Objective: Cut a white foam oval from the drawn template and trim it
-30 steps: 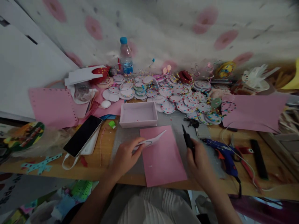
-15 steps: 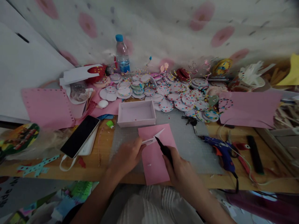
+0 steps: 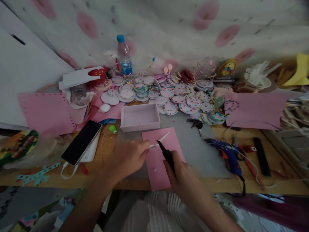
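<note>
The pink sheet (image 3: 161,161) lies before me, its near end hanging over the table edge (image 3: 217,187), with bare grey mat (image 3: 202,151) to its right and the white box (image 3: 140,117) just behind. My left hand (image 3: 125,159) pinches a white paper cutout (image 3: 160,140) over the sheet. My right hand (image 3: 183,174) is clamped on a black pen (image 3: 166,154), tip near the cutout.

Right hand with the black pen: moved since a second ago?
Yes. The right hand with its black pen moved left, from beside the blue glue gun onto the pink sheet.
</note>
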`<action>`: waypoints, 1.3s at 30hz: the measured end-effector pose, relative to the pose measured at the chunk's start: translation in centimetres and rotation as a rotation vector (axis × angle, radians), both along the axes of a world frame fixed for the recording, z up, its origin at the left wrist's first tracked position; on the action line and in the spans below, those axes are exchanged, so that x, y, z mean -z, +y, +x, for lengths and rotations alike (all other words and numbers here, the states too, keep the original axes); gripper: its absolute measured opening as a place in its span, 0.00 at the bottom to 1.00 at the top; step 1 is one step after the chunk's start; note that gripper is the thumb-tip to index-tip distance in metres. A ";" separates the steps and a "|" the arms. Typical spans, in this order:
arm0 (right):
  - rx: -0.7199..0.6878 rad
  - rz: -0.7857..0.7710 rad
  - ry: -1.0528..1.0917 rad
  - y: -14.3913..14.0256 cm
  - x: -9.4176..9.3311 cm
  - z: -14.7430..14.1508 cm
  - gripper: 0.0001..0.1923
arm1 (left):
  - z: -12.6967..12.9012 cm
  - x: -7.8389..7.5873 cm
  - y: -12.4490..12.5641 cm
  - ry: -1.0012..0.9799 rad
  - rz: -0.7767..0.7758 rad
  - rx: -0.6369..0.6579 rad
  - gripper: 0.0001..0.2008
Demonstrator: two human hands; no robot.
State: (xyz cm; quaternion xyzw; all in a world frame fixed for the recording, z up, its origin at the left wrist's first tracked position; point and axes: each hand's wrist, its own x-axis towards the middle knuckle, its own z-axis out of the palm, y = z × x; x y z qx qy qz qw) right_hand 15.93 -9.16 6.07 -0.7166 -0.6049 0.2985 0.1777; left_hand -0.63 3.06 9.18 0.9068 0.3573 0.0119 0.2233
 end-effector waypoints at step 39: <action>-0.095 -0.358 -0.229 1.1 -1.1 0.2 0.03 | 1.9 1.1 -2.1 0.128 0.200 0.087 0.09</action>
